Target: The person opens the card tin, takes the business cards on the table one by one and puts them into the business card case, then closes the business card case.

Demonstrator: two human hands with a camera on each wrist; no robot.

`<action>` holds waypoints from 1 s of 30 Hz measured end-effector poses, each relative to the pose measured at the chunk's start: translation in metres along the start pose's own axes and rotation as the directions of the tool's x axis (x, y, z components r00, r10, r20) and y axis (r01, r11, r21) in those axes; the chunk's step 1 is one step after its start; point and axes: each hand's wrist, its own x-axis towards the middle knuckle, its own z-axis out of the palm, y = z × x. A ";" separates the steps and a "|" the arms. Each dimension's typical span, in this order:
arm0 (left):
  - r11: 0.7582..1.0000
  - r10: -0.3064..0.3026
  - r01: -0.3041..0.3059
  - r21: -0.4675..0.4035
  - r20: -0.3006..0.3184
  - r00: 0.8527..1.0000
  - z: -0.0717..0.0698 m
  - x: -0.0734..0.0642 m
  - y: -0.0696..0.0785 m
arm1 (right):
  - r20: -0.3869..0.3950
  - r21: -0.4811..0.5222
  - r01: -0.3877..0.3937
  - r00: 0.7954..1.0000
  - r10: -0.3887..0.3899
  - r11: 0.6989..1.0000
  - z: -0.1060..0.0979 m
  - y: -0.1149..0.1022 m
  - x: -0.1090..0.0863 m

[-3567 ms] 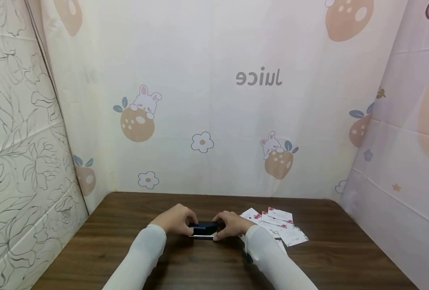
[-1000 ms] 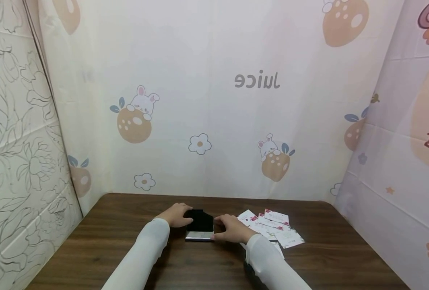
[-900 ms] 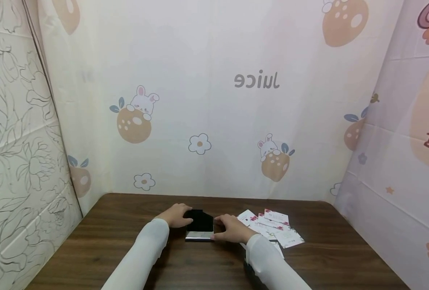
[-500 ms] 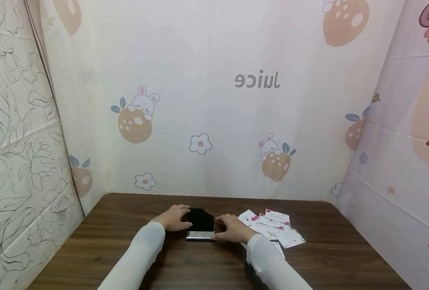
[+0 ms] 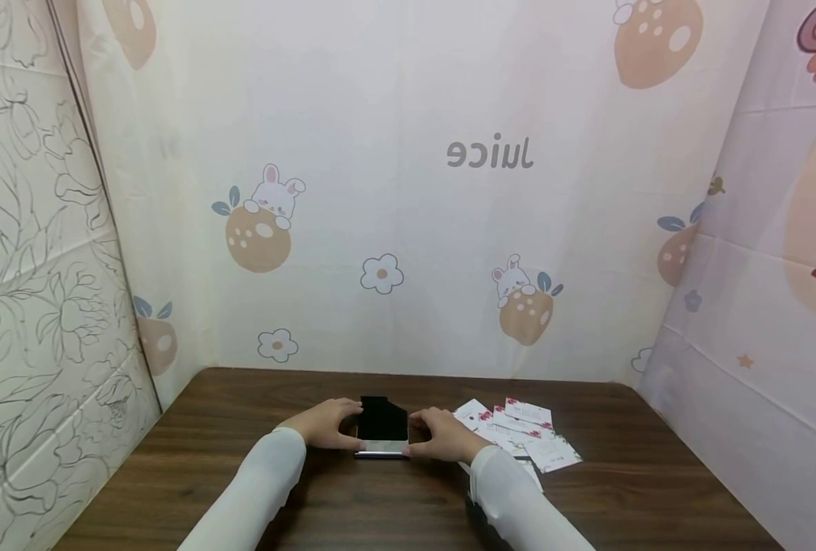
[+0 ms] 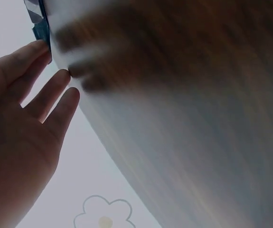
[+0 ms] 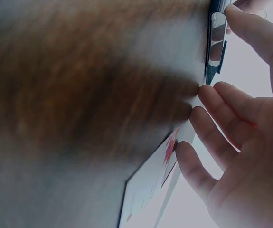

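Black case (image 5: 383, 422) sits between the two hands, each at one side of it. Can't tell if it lies flat on the table (image 5: 394, 509) or is lifted slightly. Bright silver strip (image 5: 380, 454) runs along the side nearest the person, roughly thumb to thumb; pale band just beyond it, black panel beyond that, level with the fingers.

Left hand (image 5: 321, 425): grips the case's left side, thumb by the strip end, fingers further out, moderate gap. Right hand (image 5: 445, 435): mirrors it on the right side, thumb at the strip end, forefinger near the far end; remaining fingers spread, clear of the case in the right wrist view.

Printed cards (image 5: 518, 428), white with red florals, overlap in a loose pile right of the right hand; its wrist hides some. Dark shape (image 5: 480, 524) under the right forearm, mostly hidden, can't tell what. White sleeves (image 5: 263, 482) on both arms. Patterned cloth (image 5: 408, 207) hangs beyond both hands.
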 end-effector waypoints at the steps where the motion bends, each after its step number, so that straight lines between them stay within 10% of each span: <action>1: 1.000 0.000 0.000 0.004 0.006 1.000 0.000 0.000 0.000 | 0.000 -0.001 0.003 1.000 -0.003 1.000 0.000 0.000 0.000; 30: 0.998 -0.037 0.034 0.051 0.054 0.998 -0.008 0.001 0.011 | 0.025 -0.049 0.037 0.999 -0.036 0.998 -0.001 0.000 0.000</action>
